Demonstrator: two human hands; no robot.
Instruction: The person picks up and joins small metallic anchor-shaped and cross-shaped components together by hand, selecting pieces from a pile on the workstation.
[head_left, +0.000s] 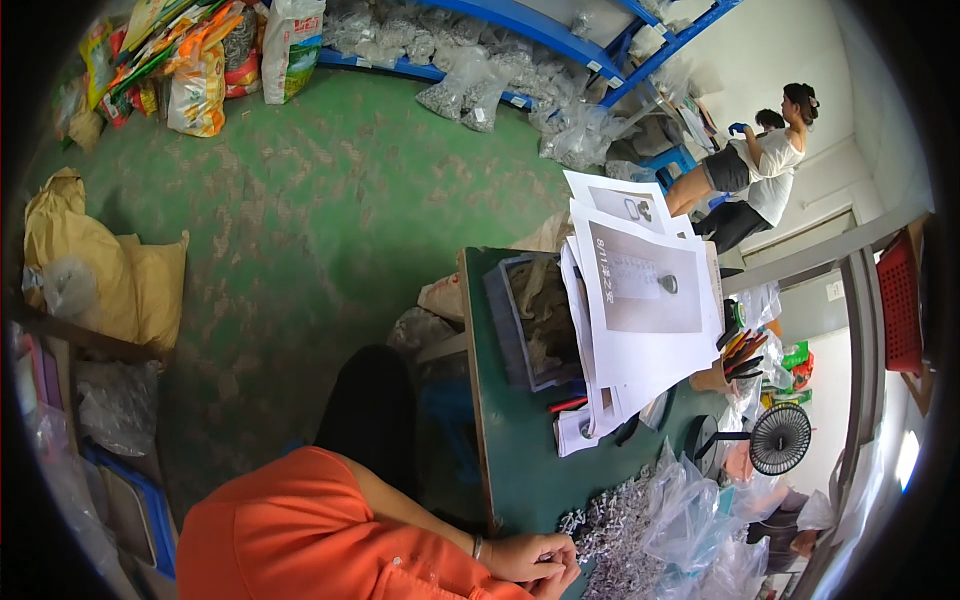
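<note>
My left forearm comes out of an orange sleeve, with a band at the wrist. My left hand (pixel 522 556) rests at the near edge of the green table, its fingers curled together. What they pinch, if anything, is too small to make out. Against its fingertips, at the lower edge of the picture, shows part of my right hand (pixel 562 580); most of its fingers are hidden. Right beside both hands lies a heap of small silvery metal parts (pixel 625 535). Clear plastic bags (pixel 685 515) lie over the heap's far side.
On the table stand a grey bin (pixel 512 335) holding cloth, a stack of printed sheets (pixel 640 350), a pen holder (pixel 710 378) and a small black fan (pixel 780 438). Brown sacks (pixel 100 265) stand left. Bagged parts (pixel 470 90) fill blue shelving. Two people (pixel 760 165) stand at the far right.
</note>
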